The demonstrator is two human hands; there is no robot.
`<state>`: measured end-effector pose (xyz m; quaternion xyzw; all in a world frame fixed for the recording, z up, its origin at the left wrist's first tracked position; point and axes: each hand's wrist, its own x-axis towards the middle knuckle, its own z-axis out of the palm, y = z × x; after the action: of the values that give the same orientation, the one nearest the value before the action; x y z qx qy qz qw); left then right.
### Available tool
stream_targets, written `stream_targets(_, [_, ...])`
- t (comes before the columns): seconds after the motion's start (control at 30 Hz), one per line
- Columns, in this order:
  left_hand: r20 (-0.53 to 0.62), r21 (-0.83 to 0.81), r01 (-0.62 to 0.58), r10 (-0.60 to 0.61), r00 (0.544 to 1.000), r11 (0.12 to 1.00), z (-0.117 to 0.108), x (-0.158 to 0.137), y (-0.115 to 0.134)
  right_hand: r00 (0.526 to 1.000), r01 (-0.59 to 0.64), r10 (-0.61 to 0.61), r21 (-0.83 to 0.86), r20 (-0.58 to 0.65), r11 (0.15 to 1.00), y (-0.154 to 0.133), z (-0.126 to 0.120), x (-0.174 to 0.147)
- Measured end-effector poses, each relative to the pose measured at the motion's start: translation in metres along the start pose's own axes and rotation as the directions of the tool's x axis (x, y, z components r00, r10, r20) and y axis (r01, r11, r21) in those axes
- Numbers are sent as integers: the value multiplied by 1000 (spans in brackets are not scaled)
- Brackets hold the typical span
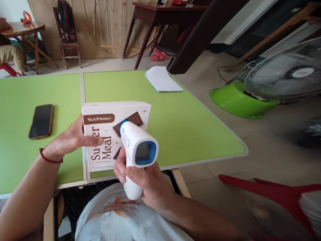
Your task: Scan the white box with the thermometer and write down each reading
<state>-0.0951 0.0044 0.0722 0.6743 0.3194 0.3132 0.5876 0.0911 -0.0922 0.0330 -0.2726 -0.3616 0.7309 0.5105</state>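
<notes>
My left hand (72, 137) grips a white cardboard box (102, 134) by its left side, the thumb lying across the printed front, the other fingers hidden behind. Brown lettering and pictures of dark bars cover the box, which stands upright near the front edge of the green table. Wrapped round the handle of a white infrared thermometer (136, 144) is my right hand (144, 179). The thermometer's blue-framed screen faces me and looks dark. Its front end points at the box and overlaps it in view; I cannot tell whether they touch.
A phone (41, 121) lies on the green table (200, 134) at left, and folded white paper (163, 79) at the far edge. Right of the table stand a green-based fan (243, 97) and a red plastic stool (271, 192). Another person's leg (12, 57) shows at far left.
</notes>
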Motion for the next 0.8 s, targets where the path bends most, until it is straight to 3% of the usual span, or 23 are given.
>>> stream_targets(0.37, [-21, -26, 10, -10, 1000, 1000, -3, -2, -2, 1000, 4, -4, -93, 1, 996, 1, -5, -1])
stream_targets(0.53, [-184, -72, -122, 107, 977, 990, -13, -6, -11, 982, 186, -185, -296, 32, 937, -32, -23, -2])
stream_targets(0.6, [-292, -80, -211, 179, 940, 974, -15, -5, -15, 957, 253, -289, -464, -7, 849, -52, -38, 4])
stream_targets(0.67, [-386, -53, -303, 260, 885, 951, -14, -1, -18, 918, 311, -396, -673, 29, 672, -69, -59, 18])
stream_targets(0.77, [-473, 38, -389, 359, 804, 921, -11, 7, -22, 876, 223, -480, -921, 46, 320, -81, -97, 46])
stream_targets(0.8, [-487, 65, -398, 377, 788, 915, -10, 9, -24, 895, 150, -446, -956, 23, 252, -81, -110, 56])
